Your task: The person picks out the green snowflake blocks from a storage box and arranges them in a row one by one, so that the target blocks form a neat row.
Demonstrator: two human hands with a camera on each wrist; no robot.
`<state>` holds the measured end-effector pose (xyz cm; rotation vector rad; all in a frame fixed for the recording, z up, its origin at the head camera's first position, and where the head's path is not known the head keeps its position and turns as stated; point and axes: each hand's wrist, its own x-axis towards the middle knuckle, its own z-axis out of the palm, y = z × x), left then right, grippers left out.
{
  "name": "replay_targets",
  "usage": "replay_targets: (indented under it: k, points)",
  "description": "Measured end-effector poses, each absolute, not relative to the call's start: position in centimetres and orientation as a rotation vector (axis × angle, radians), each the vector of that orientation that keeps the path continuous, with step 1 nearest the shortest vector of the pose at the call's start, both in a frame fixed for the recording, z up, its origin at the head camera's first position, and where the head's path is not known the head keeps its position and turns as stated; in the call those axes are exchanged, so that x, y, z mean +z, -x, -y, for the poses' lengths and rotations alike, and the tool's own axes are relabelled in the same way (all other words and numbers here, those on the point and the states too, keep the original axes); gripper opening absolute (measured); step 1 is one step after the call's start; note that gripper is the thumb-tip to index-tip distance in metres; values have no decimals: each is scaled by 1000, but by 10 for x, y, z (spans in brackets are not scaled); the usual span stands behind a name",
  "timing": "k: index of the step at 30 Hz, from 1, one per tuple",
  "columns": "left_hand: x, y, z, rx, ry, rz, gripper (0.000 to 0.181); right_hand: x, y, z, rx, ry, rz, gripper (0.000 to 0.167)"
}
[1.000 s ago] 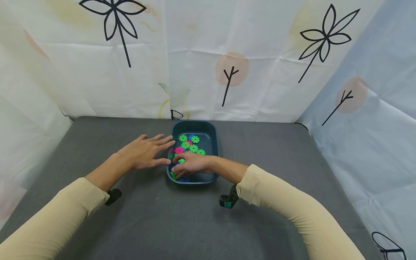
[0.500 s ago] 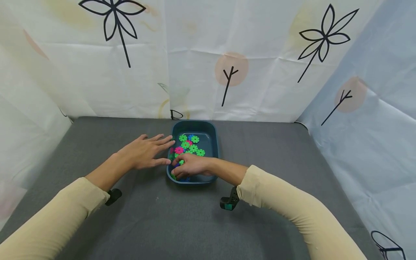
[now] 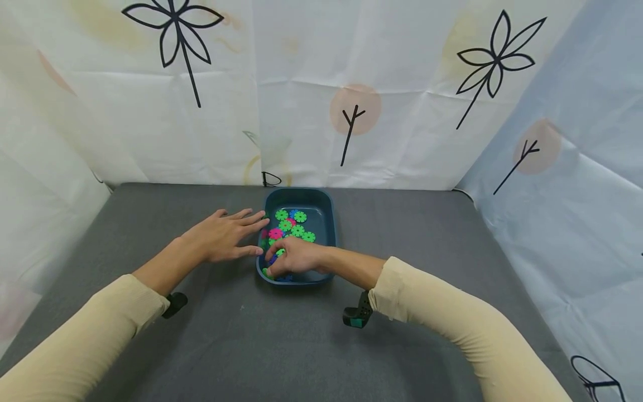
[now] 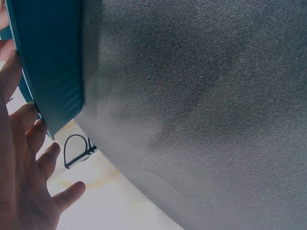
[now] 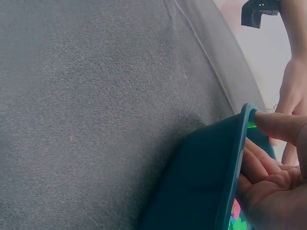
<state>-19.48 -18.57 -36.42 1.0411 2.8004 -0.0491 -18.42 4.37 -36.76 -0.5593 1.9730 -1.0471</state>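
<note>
A dark teal tray (image 3: 326, 223) holds several flower-shaped discs: green ones (image 3: 300, 216), a pink one (image 3: 276, 234) and blue ones. My left hand (image 3: 221, 237) is outside its left side, fingers spread, fingertips at the rim; the left wrist view shows the fingers (image 4: 29, 115) along that edge. My right hand (image 3: 296, 257) reaches into the tray's near left part, thumb and index finger apart with discs between them. In the right wrist view the thumb (image 5: 276, 125) lies at the rim beside a bit of green, and the other fingers bend inside the tray, partly hidden.
The tray stands on a grey cloth-covered table (image 3: 241, 346), near its back edge. Behind and at the sides hang pale sheets (image 3: 301, 128) with line-drawn plants. A dark band with a device (image 3: 358, 314) is at my right wrist, another (image 3: 175, 305) at my left.
My right thumb and index finger have moved apart, uncovering more of the discs between them. My left hand stays at the rim. The head view has shifted slightly.
</note>
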Motion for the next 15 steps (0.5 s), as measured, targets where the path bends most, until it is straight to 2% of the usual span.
replay_targets:
  k: [15]
  points:
    - [-365,195,185,-52,-1012,-2788,74,-359,181,-54,-1051,585,-1976,32]
